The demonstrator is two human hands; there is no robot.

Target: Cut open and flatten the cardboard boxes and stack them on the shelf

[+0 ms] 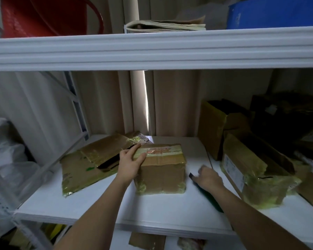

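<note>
Left hand (132, 160) is laid on the near-left top corner of the sealed box (161, 168), fingers nearly straight; right hand (209, 178) is curled round a dark-handled cutter (204, 191).

Progress is judged early-to-mid. One flattened box (90, 159) is already laid on the white shelf (101, 204), left of the sealed one and partly behind it, tape intact in places. Sealed box is placed mid-shelf, upright, top seam taped, not yet cut. Cutter is held just right of it, low over the shelf; blade tip cannot be made out. Two more opened boxes (246, 163) are seen at far right, unflattened, with yellowish tape. Remaining, as judged: top seam to be slit, box collapsed and stacked on the flat one, then the right-hand boxes.
</note>
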